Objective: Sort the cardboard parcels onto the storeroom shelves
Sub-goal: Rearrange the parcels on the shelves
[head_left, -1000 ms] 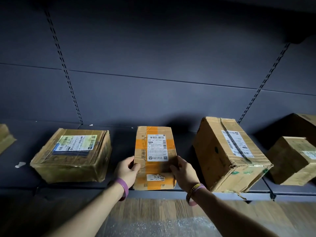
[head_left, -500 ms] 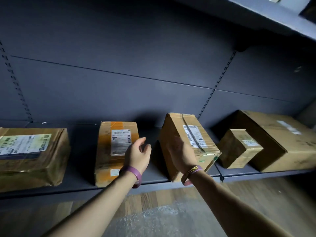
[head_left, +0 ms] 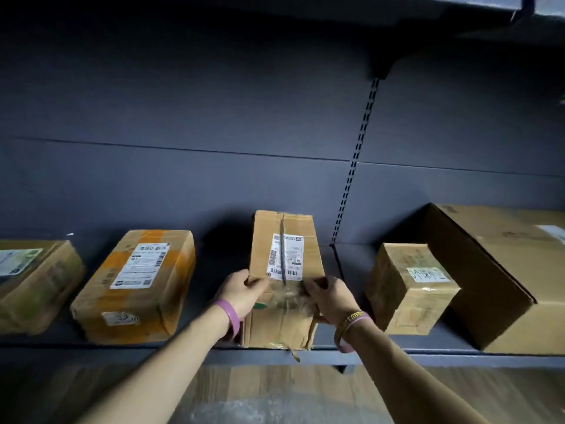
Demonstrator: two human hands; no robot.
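Observation:
A tall brown parcel with a white shipping label stands at the middle of the dark shelf, its taped front end at the shelf's edge. My left hand grips its front left corner, thumb on top. My right hand grips its front right corner. To its left lies a parcel with orange tape and a white label, resting flat with nothing touching it. A green-labelled parcel sits at the far left, partly cut off.
Right of the held parcel stand a small brown box with a handwritten label and a large carton behind it. A slotted upright runs up the back panel. An upper shelf overhangs. Wooden floor lies below.
Both hands left the orange-taped parcel and moved right to the taller parcel, which now stands square to the shelf edge instead of skewed. My view shifted right.

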